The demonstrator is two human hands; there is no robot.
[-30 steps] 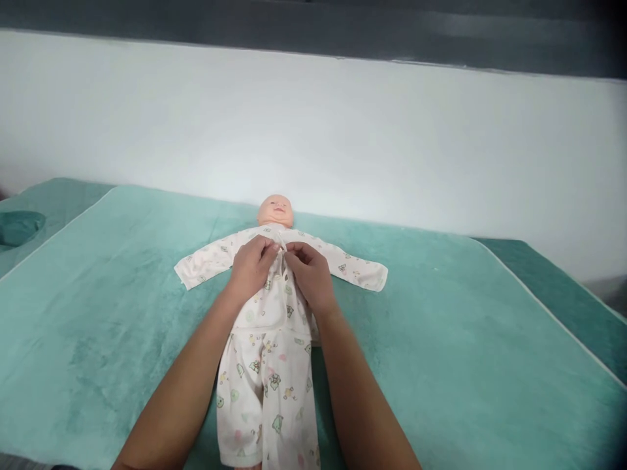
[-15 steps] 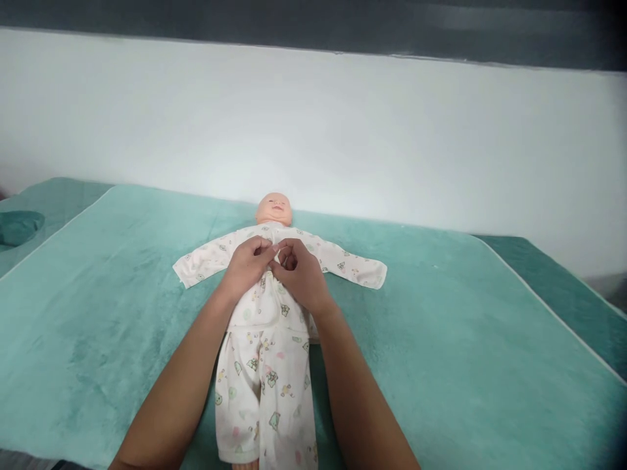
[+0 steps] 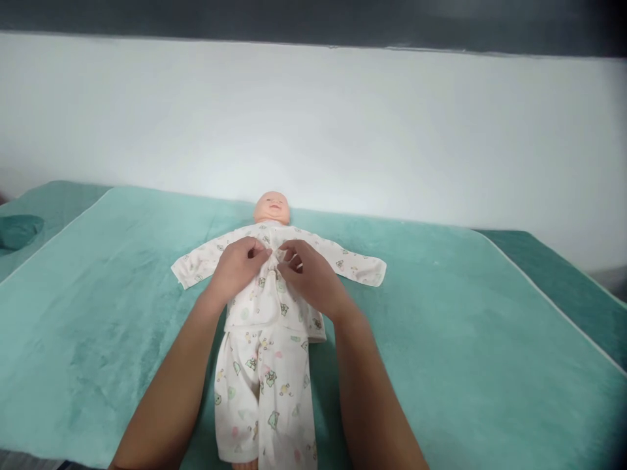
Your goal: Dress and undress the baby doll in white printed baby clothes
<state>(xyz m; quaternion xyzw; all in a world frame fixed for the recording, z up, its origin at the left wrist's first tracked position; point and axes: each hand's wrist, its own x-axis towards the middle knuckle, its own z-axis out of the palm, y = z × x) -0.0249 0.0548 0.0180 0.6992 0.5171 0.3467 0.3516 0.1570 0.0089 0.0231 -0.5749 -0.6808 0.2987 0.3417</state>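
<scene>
A baby doll lies on its back, head away from me, arms spread sideways. It wears a white printed baby shirt and matching baby pants. At the chest, my left hand is closed, thumb and fingers pinching the shirt front near its middle line. My right hand is just to the right over the same spot, its thumb and forefinger apart and the other fingers curled. Small ties or folds of cloth between the hands are too fine to make out. Part of the shirt's chest is hidden behind my hands.
The doll lies on a teal plush cover with pale seams near both sides. A white wall rises behind it, with a dark band along the top. A darker teal fold shows at the far left.
My hands have moved apart: the fingertips met at the chest before, and now a gap lies between them. My right hand has shifted right and its fingers have opened. The doll stays put.
</scene>
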